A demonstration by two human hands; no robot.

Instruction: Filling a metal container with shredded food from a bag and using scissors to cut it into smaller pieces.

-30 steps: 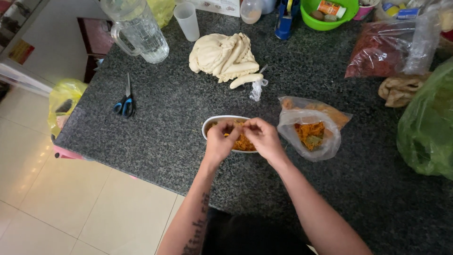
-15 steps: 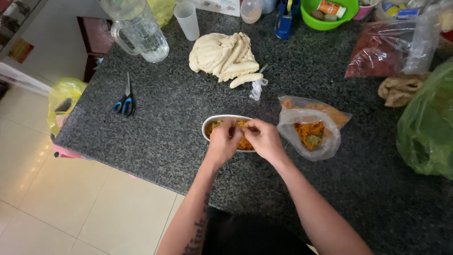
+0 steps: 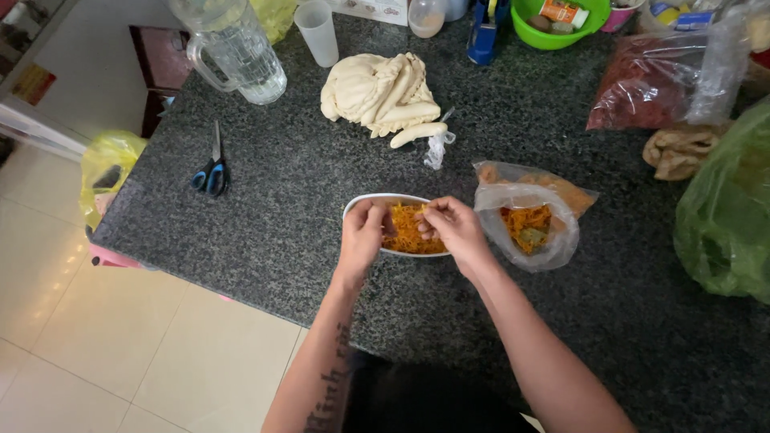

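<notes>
A white oval dish (image 3: 371,200) sits near the front edge of a dark speckled stone counter (image 3: 265,208). It holds shredded orange food (image 3: 407,230). My left hand (image 3: 360,234) rests on the dish's left rim with fingers curled over the shreds. My right hand (image 3: 453,227) is over the dish's right side, fingertips pinched on a few orange shreds. Just right of it lies an open clear plastic bag (image 3: 525,224) with more of the orange shreds inside.
Behind the dish lie a pale lump of dough (image 3: 383,92), a glass jug (image 3: 237,52), a plastic cup (image 3: 319,32) and blue-handled scissors (image 3: 210,170). A green bowl (image 3: 557,20), a bag of red food (image 3: 654,80) and a green bag (image 3: 726,216) stand right.
Both hands stay at the dish and shift only slightly; the fingers work through the orange shreds. Nothing else on the counter has moved.
</notes>
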